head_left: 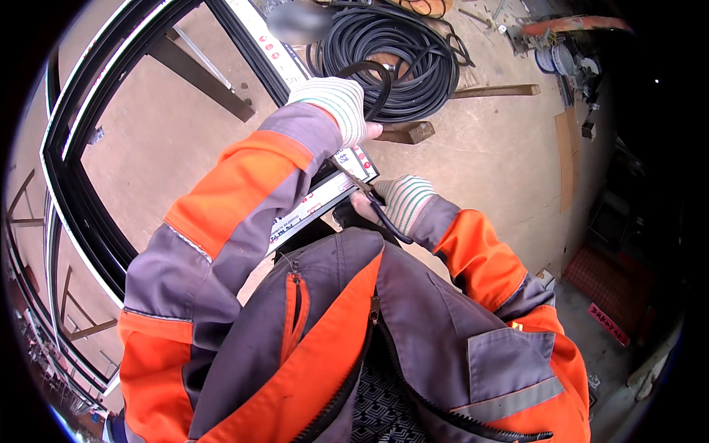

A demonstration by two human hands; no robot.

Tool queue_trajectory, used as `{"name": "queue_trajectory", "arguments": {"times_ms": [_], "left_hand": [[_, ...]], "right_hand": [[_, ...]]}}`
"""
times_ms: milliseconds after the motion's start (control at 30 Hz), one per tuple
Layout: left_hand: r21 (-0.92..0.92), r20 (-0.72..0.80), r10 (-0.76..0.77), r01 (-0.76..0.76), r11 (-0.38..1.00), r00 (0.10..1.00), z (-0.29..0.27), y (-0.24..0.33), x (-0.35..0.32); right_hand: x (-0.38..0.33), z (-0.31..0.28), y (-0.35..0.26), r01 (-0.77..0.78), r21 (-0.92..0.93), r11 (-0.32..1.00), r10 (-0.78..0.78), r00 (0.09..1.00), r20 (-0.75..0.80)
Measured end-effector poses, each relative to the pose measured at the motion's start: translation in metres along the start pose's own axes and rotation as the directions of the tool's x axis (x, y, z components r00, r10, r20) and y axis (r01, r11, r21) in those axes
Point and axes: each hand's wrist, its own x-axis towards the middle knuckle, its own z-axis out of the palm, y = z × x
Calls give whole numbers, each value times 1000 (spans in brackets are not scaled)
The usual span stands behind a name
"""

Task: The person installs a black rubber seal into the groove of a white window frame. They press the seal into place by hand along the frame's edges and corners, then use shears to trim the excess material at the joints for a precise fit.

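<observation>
My left hand [336,107], in a white glove with green stripes, is closed around a black rubber cord [378,74] that loops up above the fist. My right hand [399,201], gloved the same way, grips a short dark end of cord [385,223] at the corner of a black window frame [325,196] covered with white protective tape. A thin brownish tool or strip [356,181] sticks out from that hand onto the frame corner. My orange and grey jacket hides the lower part of the frame.
A large coil of black cord [402,48] lies on the concrete floor behind the frame. Wooden blocks [415,133] and a wooden bar [495,90] lie near it. Tools sit at top right [561,44]. A red mat [613,280] lies at right.
</observation>
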Motion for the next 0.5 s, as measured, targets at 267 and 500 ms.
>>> {"name": "queue_trajectory", "arguments": {"times_ms": [267, 500], "left_hand": [[-8, 77, -3, 4, 1000, 997, -7, 1, 20], [-31, 98, 9, -6, 1000, 995, -6, -5, 22]], "right_hand": [[0, 0, 0, 22, -47, 999, -23, 999, -30], [4, 7, 8, 78, -10, 997, -78, 994, -70]]}}
